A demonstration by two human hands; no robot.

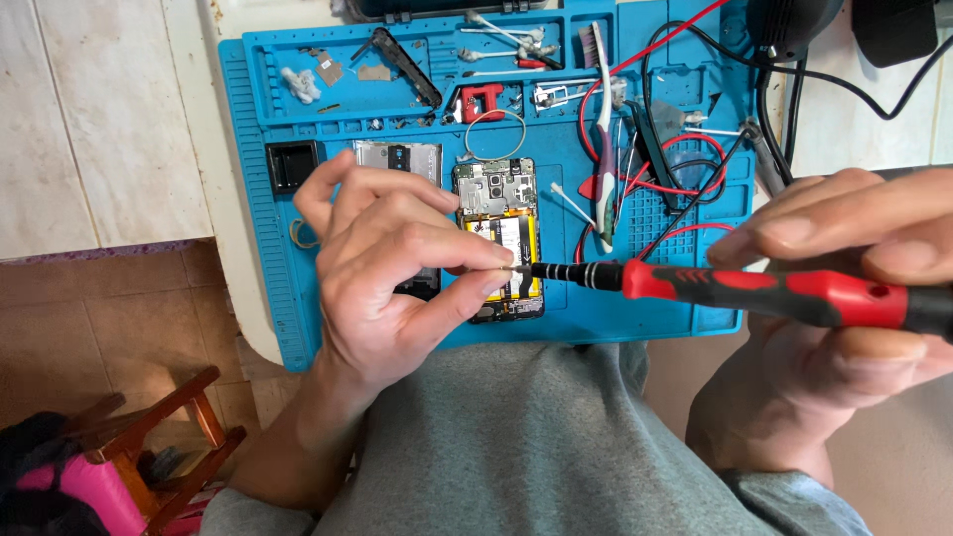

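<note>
The left hand [397,268] has its thumb and forefinger pressed together on the metal tip of a red-and-black precision screwdriver [754,290]; the other fingers curl loosely above. The right hand [844,288] grips the handle, fingers closed round it. The tool lies level, just above the near edge of the blue repair mat [268,298], in front of the opened smartphone [501,233] with its yellow battery exposed.

My head camera looks straight down, close over my lap and hands, at the blue mat [260,298] (its near edge by my belly).
</note>
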